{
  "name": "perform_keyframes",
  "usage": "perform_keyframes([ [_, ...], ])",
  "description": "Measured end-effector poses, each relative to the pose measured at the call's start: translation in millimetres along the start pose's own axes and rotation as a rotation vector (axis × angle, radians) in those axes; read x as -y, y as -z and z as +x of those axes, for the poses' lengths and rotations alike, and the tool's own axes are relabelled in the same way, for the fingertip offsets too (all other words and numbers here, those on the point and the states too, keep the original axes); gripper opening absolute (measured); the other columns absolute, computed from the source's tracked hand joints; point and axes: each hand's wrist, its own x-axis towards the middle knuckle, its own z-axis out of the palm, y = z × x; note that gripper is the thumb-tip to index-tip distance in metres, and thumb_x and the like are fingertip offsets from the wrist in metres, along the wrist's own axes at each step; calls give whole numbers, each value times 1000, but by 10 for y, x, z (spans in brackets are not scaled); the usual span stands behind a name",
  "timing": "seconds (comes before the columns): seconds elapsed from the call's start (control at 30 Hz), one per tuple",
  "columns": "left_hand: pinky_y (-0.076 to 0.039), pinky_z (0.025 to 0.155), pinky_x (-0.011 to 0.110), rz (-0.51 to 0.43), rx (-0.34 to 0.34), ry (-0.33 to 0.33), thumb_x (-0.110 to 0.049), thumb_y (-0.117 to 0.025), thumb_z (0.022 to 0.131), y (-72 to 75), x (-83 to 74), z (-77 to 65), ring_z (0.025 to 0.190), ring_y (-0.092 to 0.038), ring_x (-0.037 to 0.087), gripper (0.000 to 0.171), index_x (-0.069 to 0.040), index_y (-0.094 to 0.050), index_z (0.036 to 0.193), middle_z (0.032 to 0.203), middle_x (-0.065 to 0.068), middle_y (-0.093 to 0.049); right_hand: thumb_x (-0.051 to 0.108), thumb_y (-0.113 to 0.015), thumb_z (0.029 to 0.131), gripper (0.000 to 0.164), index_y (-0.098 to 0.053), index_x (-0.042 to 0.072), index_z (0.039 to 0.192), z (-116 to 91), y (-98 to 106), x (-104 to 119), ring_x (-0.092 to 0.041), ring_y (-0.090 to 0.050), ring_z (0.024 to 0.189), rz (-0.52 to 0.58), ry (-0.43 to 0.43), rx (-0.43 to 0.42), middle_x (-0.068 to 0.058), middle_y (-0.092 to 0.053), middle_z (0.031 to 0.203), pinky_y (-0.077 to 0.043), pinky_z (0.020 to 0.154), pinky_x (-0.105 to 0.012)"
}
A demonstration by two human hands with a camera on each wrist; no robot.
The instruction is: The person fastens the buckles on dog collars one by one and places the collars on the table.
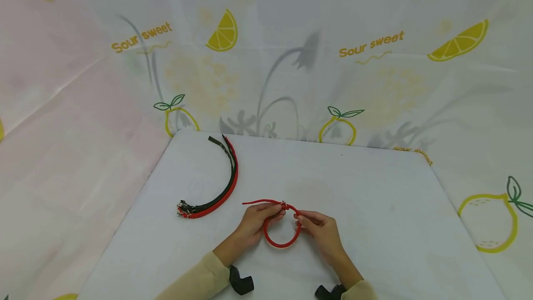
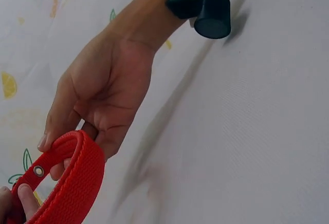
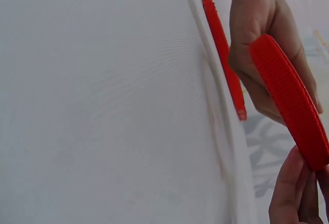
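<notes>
A red collar [image 1: 282, 245] is bent into a loop in front of me, its metal buckle [image 1: 284, 205] at the top and its loose end pointing left. My left hand [image 1: 254, 223] pinches the band beside the buckle between thumb and fingers. On the other side, my right hand [image 1: 322, 230] pinches the loop's right edge. A metal eyelet [image 2: 38, 171] shows on the woven band in the left wrist view. In the right wrist view the wide outer face of the collar [image 3: 288, 98] hides part of the fingers.
Red and dark collars [image 1: 236, 177] lie together in a curve at the left of the white table [image 1: 374, 216], buckles toward the front. A printed lemon sheet [image 1: 266, 68] hangs behind the table's back edge. Black devices [image 1: 241, 282] sit on both wrists.
</notes>
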Motion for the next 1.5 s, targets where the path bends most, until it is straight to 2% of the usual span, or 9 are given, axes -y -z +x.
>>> perform_keyframes([
  [0.27, -45, 80, 34, 45, 39, 34, -16, -72, 70, -77, -9, -4, 94, -58, 27, 44, 5, -58, 106, 105, 19, -59, 24, -69, 74, 31, -67, 4, 97, -3, -38, 37, -34, -59, 85, -21, 21, -21, -15, -64, 95, -50, 71, -37],
  [0.5, -45, 81, 35, 28, 40, 14, -15, -69, 73, -90, -11, -35, 96, -57, 27, 41, 4, -57, 108, 105, 19, -59, 25, -69, 74, 30, -67, 5, 96, -15, -46, 46, -34, -60, 83, -39, 37, -63, -14, -64, 92, -51, 70, -36],
  [0.67, -45, 81, 34, 19, 57, 45, -18, -68, 75, -92, -5, -29, 96, -57, 26, 41, 3, -58, 108, 105, 18, -59, 25, -68, 75, 31, -67, 4, 97, -21, -35, 43, -36, -59, 84, -31, 44, -47, -14, -64, 93, -51, 70, -37],
  [0.77, -43, 84, 35, -51, 101, 62, -20, -63, 80, -85, -4, -28, 100, -55, 27, 40, 4, -55, 111, 109, 19, -57, 25, -68, 76, 30, -67, 4, 97, -22, -29, 44, -36, -59, 83, -37, 54, -48, -14, -64, 93, -51, 70, -36],
  [0.9, -38, 89, 38, -139, 196, 60, -19, -51, 85, -59, -12, -35, 107, -50, 31, 40, 6, -48, 116, 116, 21, -52, 25, -67, 76, 28, -67, 5, 97, -28, -19, 45, -35, -59, 84, -40, 63, -59, -15, -64, 92, -50, 70, -36],
  [1.03, -37, 91, 37, -153, 245, 62, -19, -45, 88, -26, -10, -47, 110, -48, 31, 39, 4, -46, 120, 119, 20, -50, 25, -67, 76, 29, -67, 5, 97, -31, -18, 37, -34, -60, 83, -36, 66, -61, -16, -64, 92, -50, 70, -36],
  [1.5, -38, 90, 35, -140, 230, 69, -17, -48, 89, 24, 26, -59, 109, -49, 28, 37, 4, -47, 120, 116, 19, -54, 28, -67, 75, 32, -67, 4, 96, -13, -18, -18, -30, -60, 83, -23, 46, -70, -14, -64, 94, -50, 71, -36],
])
